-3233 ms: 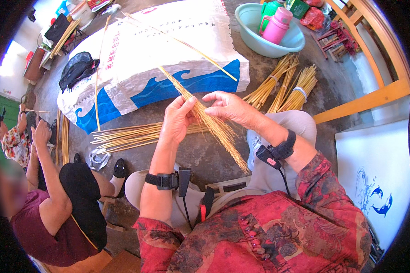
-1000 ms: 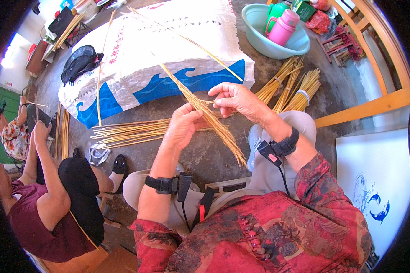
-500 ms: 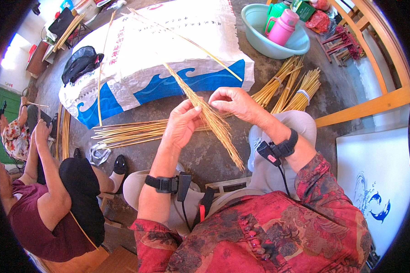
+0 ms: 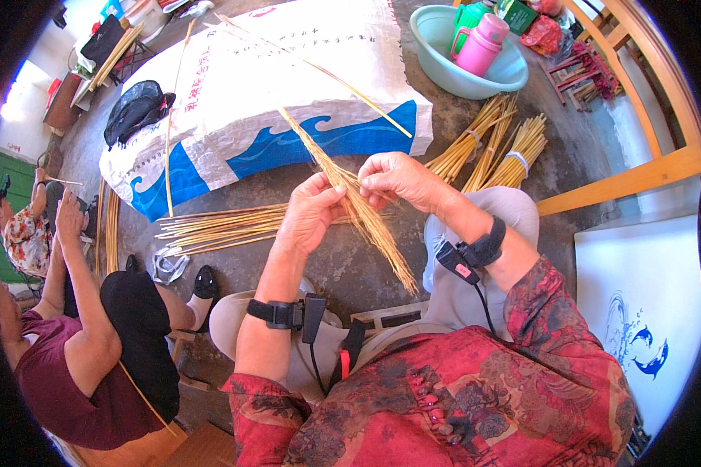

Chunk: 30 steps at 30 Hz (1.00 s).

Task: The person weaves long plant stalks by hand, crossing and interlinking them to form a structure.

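A straw-coloured sorghum stalk with a bushy head slants across in front of me, its bare stem pointing up and away over the sack. My left hand is closed around it just where the head spreads, thumb on top. My right hand pinches at the right edge of the head, fingertips together; the exact strands between them are hard to see. Below the sack, a row of long thin stalks lies on the floor, partly behind my left hand.
A white sack with a blue wave border carries loose stalks and a black hat. Tied stalk bundles lie right of it, near a pale blue basin holding a pink thermos. A seated person works at my left.
My right hand has come slightly left and down, so its fingertips now meet the head's edge. The left hand keeps its hold on the stalk.
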Each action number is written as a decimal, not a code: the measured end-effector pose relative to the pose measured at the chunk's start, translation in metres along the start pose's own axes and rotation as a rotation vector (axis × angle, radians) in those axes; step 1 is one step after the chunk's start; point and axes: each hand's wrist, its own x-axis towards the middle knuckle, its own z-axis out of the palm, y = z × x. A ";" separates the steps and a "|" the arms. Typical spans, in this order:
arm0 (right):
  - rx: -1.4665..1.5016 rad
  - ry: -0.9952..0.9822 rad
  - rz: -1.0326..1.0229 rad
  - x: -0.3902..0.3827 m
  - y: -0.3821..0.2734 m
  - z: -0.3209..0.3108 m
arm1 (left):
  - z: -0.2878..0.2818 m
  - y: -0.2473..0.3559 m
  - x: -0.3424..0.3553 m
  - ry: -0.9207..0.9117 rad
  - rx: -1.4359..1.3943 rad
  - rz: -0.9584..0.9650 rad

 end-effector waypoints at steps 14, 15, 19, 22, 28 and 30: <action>0.029 -0.030 -0.047 -0.004 -0.005 0.003 | -0.001 0.001 0.000 -0.036 -0.047 0.007; 0.030 -0.029 -0.047 -0.003 -0.003 0.004 | -0.001 0.001 0.000 -0.022 -0.033 0.005; -0.046 -0.024 -0.056 -0.002 -0.004 0.007 | -0.002 -0.002 0.002 -0.023 -0.010 0.005; -0.063 -0.045 -0.060 -0.001 0.001 0.007 | 0.000 -0.002 0.002 -0.022 0.045 -0.010; 0.037 -0.015 -0.107 0.001 0.001 0.006 | -0.001 -0.004 0.000 -0.012 0.062 0.013; 0.229 -0.021 -0.013 -0.003 -0.005 0.004 | 0.000 -0.002 0.000 -0.015 -0.001 0.015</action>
